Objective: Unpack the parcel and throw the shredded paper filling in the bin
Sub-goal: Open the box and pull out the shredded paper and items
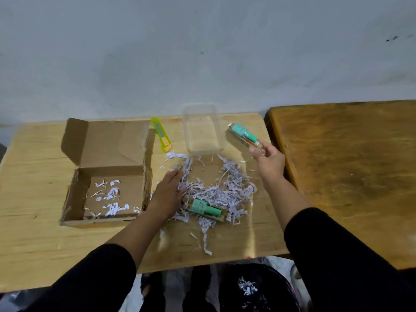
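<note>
Looking from the near edge outward, a dark bin (254, 289) sits below the table edge, partly cut off by the frame and by the right sleeve; a few white shreds lie inside it, and its rim is hard to make out. On the light wooden table (33, 233) a loose heap of shredded paper (220, 192) spreads across the middle, half burying a green packaged item (206, 209) whose ends are hidden under the strips. The left hand (168, 194) lies flat, palm down, fingers spread open on the left side of the heap, gripping nothing; its fingertips are partly hidden among the strips. To the left stands the open cardboard box (108, 176), lid folded back, with only scattered shreds on its floor. The right hand (269, 161) is raised above the table's right side, fingers pinched closed on the near end of a second green item (244, 135) in clear packaging; label text is unreadable. Farther back, a clear plastic container (202, 129) stands just beyond the heap, and a yellow-green utility knife (161, 138) lies between it and the box lid. A darker table (349, 165) adjoins on the right.
</note>
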Demonstrator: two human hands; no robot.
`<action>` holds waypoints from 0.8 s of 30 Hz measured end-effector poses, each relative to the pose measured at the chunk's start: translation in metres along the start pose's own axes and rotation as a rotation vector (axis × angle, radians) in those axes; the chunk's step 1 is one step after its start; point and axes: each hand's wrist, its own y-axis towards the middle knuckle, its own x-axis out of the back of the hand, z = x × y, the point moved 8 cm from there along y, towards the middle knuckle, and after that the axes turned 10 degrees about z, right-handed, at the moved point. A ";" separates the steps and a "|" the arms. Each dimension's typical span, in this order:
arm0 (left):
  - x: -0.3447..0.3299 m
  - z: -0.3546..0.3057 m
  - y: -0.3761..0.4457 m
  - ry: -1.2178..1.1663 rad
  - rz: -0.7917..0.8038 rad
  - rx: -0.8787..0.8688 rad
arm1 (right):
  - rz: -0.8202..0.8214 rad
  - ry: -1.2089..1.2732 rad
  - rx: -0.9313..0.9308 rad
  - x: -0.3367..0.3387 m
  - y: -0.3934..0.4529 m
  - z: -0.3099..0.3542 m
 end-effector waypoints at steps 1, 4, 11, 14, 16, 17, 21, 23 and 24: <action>-0.001 0.002 0.000 -0.012 -0.008 0.005 | -0.037 0.002 -0.022 0.001 0.007 -0.003; 0.002 0.003 -0.001 -0.027 -0.075 0.007 | -0.112 -0.027 -0.067 0.002 0.026 -0.012; 0.005 -0.002 -0.004 0.020 -0.141 -0.032 | -0.131 -0.257 -0.039 -0.004 0.059 -0.016; 0.006 -0.002 -0.005 0.017 -0.143 -0.036 | -0.124 -0.456 -0.006 -0.008 0.064 -0.014; 0.005 -0.002 -0.004 0.010 -0.132 -0.032 | -0.134 -0.503 -0.025 -0.009 0.064 -0.014; 0.006 -0.002 -0.003 -0.004 -0.125 -0.026 | -0.143 -0.516 -0.036 -0.008 0.063 -0.015; 0.011 -0.003 -0.003 -0.060 -0.098 -0.018 | -0.129 -0.576 0.007 -0.012 0.047 -0.006; 0.016 -0.006 -0.004 -0.079 -0.121 -0.062 | -0.095 -0.630 0.097 -0.018 0.029 0.004; 0.019 -0.009 -0.006 -0.088 -0.134 -0.087 | -0.076 -0.665 0.154 -0.022 0.019 0.009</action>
